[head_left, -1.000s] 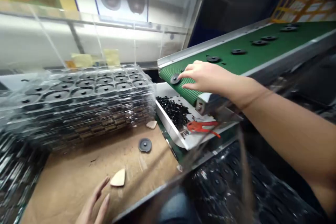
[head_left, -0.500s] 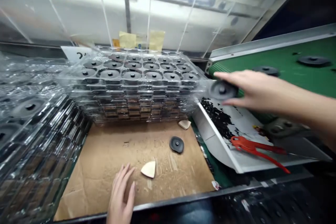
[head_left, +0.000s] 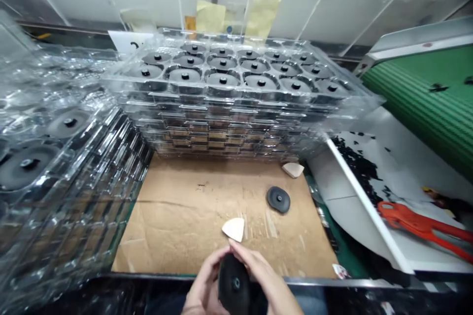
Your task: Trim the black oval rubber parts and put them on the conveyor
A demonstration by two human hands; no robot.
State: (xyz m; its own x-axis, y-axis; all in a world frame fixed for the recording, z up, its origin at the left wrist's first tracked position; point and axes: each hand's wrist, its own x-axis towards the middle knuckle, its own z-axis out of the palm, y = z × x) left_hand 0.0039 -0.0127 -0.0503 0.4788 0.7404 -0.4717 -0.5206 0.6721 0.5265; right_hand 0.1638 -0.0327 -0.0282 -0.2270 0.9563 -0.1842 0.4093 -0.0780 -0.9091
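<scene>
My left hand (head_left: 204, 285) and my right hand (head_left: 265, 278) hold a black rubber disc (head_left: 234, 284) between them, just above the near edge of the bench. The disc stands on edge with its centre hole facing me. A cream triangular pad (head_left: 233, 229) lies on the cardboard sheet (head_left: 185, 221), right beyond my fingertips. Further off lie a second black disc (head_left: 278, 200) and another cream pad (head_left: 293, 170).
Stacked clear plastic trays (head_left: 221, 103) hold rows of black discs behind the cardboard, and more trays (head_left: 66, 157) rise on the left. On the right are a green conveyor belt (head_left: 424, 103) and a white tray (head_left: 354, 197) with small black pieces and red-handled snips (head_left: 417, 224).
My right hand has carried the disc from over the belt to the front of the bench, and my left hand has closed on it too. The view has swung left.
</scene>
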